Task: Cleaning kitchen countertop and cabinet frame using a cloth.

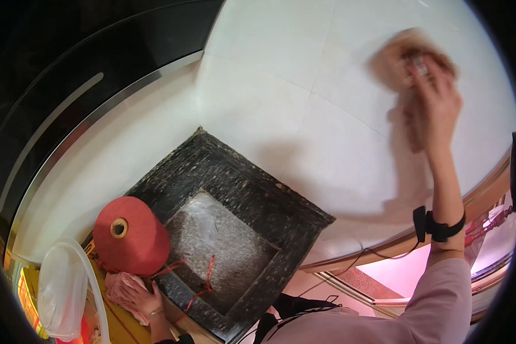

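Observation:
High on the white tiled wall (258, 94), my right hand (440, 101) grips a brown cloth-like pad (397, 53) against the surface. Motion blurs the pad, so its exact kind is unclear, and a small pale thing shows by the fingers. At the lower left my left hand (144, 301) lies over a crumpled pink cloth (122, 292), fingers bent onto it. That cloth is on a yellow surface (127, 324). Just beyond stands a large cone of red yarn (131, 241) with a tan core (119, 228).
A square black speckled stone basin or recess (258, 204) fills the middle, with clear plastic (204, 215) and red string (209, 275) inside. A translucent plastic container (64, 290) stands lower left. A glossy black panel (103, 73) runs along the upper left. A cable (387, 257) hangs from my right forearm's strap.

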`<state>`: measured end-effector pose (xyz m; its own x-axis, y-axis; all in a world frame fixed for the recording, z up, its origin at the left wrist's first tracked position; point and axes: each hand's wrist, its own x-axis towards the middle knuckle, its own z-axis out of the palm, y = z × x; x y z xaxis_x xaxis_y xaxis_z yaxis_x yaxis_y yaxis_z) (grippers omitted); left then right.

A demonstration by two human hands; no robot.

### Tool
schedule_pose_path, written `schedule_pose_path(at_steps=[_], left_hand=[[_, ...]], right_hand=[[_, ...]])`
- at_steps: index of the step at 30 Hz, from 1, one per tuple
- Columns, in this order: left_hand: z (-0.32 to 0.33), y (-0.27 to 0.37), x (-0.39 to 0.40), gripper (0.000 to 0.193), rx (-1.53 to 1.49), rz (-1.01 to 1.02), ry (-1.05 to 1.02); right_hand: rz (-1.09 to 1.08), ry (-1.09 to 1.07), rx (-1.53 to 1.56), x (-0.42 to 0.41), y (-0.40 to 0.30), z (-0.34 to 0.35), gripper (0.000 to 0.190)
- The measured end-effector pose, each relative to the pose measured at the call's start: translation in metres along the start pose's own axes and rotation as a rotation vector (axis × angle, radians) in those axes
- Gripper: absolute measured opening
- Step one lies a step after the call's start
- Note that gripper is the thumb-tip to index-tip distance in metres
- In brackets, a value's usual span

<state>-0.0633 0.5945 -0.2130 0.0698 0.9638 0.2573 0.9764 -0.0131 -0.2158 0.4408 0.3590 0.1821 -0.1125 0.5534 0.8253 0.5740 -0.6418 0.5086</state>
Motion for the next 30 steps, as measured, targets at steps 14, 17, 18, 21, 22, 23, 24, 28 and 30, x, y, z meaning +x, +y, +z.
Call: schedule_pose_path(at_steps=[14, 17, 18, 21, 22, 23, 24, 28, 30], left_hand=[[-0.009, 0.009, 0.004, 0.092, 0.027, 0.0, -0.069], [-0.01, 0.006, 0.002, 0.09, 0.035, -0.004, -0.09], [-0.008, -0.007, 0.0, 0.089, 0.03, 0.034, 0.046], [-0.021, 0.001, -0.001, 0.087, 0.041, 0.026, -0.011], [-0.019, 0.002, 0.0, 0.087, 0.016, 0.036, 0.062], [-0.017, -0.001, 0.001, 0.088, -0.017, 0.107, 0.204], [-0.017, 0.001, 0.0, 0.088, -0.019, 0.11, 0.209], [-0.019, 0.001, -0.002, 0.089, 0.009, 0.03, 0.101], [-0.02, 0.004, 0.0, 0.089, 0.005, 0.05, 0.09]], right_hand=[[-0.646, -0.952, 0.387, -0.206, -0.152, 0.074, 0.031], [-0.173, -1.011, 0.478, -0.143, -0.08, 0.045, 0.022], [0.053, -0.776, 0.375, -0.093, -0.066, 0.011, 0.028], [0.113, -0.028, 0.014, -0.054, 0.063, -0.037, 0.039], [0.078, 0.128, -0.145, -0.043, 0.069, -0.057, 0.04], [0.066, 0.149, -0.237, -0.056, 0.074, -0.053, 0.039], [0.053, 0.171, -0.327, -0.075, 0.076, -0.046, 0.038], [0.036, -0.181, 0.129, -0.175, -0.041, 0.008, 0.041], [0.109, -0.542, 0.394, -0.216, -0.1, 0.022, 0.041]])
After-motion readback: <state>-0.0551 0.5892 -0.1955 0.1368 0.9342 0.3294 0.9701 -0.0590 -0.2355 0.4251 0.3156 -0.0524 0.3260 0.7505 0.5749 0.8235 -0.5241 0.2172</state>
